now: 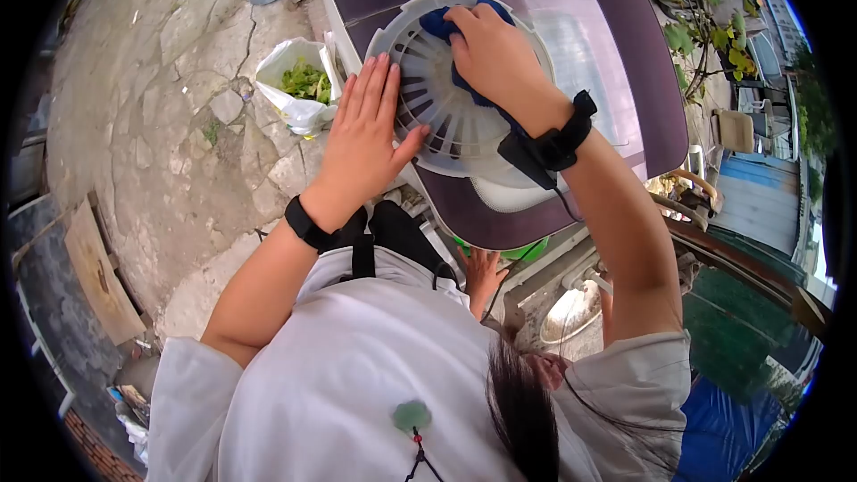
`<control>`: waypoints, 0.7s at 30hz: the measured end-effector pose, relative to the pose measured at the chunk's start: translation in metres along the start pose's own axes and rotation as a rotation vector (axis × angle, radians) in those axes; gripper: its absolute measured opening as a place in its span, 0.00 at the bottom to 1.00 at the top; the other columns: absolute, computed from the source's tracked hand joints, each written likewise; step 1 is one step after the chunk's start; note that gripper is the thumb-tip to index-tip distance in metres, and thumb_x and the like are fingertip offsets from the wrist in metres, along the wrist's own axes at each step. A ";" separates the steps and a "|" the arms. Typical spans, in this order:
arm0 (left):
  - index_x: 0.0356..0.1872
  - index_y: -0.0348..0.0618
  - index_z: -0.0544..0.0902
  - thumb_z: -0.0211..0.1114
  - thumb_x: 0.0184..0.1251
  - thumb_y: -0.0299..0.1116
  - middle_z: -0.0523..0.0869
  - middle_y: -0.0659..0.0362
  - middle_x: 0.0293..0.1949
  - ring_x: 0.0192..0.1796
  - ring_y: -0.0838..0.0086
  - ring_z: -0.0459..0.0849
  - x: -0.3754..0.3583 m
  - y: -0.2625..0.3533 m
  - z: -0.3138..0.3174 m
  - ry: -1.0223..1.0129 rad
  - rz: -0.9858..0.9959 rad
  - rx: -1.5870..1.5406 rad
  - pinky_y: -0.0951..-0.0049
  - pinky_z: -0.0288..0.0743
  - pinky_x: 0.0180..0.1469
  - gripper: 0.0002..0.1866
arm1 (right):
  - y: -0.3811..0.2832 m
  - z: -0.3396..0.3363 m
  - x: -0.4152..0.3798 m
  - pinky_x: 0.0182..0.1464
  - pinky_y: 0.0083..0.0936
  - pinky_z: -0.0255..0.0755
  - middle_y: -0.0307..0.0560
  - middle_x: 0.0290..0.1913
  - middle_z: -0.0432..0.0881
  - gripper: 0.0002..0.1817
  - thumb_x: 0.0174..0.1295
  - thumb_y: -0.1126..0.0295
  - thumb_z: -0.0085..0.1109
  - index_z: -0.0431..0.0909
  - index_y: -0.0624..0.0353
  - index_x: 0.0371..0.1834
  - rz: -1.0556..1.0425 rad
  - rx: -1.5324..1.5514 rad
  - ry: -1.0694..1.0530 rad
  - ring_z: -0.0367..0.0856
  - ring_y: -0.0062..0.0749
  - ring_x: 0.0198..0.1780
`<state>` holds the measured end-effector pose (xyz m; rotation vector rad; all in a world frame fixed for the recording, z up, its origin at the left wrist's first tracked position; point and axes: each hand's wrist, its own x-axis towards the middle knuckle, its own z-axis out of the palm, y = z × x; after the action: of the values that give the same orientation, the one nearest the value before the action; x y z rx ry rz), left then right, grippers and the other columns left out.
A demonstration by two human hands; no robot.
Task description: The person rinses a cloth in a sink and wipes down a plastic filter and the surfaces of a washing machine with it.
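White short-sleeved shirt (357, 348), black left wristband (309, 225), boxy black right wristband (558, 150), green pendant (412, 416)

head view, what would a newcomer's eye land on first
Probably the round slotted white piece on the purple-edged table, with the left hand on its rim and the right hand holding a blue cloth against it. Next, the white bag of green leaves, left of the table.

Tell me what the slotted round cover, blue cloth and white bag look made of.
Slotted round cover: probably plastic, smooth and pale, with regular moulded-looking ribs. Blue cloth: likely fabric, matte, bunched softly. White bag: apparently thin plastic, slightly shiny, creased.
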<state>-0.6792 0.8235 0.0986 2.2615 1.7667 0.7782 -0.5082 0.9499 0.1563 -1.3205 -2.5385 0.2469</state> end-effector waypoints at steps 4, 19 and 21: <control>0.72 0.30 0.62 0.59 0.69 0.50 0.61 0.43 0.75 0.78 0.54 0.57 -0.003 -0.004 0.002 -0.059 0.012 0.069 0.56 0.48 0.79 0.40 | -0.045 0.015 -0.026 0.41 0.36 0.79 0.56 0.40 0.76 0.09 0.60 0.72 0.57 0.77 0.58 0.44 -0.287 0.011 -0.081 0.83 0.48 0.43; 0.74 0.34 0.60 0.62 0.68 0.48 0.60 0.45 0.76 0.78 0.53 0.56 0.001 -0.003 -0.006 -0.037 0.019 0.010 0.54 0.46 0.79 0.40 | -0.039 -0.015 -0.045 0.38 0.37 0.80 0.56 0.42 0.78 0.13 0.60 0.70 0.60 0.74 0.55 0.48 -0.154 -0.117 -0.241 0.85 0.50 0.38; 0.74 0.34 0.59 0.61 0.68 0.47 0.59 0.46 0.76 0.79 0.54 0.55 0.000 -0.003 -0.005 -0.038 0.023 0.005 0.54 0.46 0.79 0.40 | -0.034 -0.030 -0.052 0.39 0.39 0.80 0.58 0.43 0.79 0.13 0.61 0.70 0.60 0.74 0.55 0.48 -0.138 -0.056 -0.334 0.85 0.52 0.39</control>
<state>-0.6840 0.8239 0.1013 2.2875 1.7315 0.7313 -0.4965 0.8883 0.1861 -1.2011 -2.9194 0.4003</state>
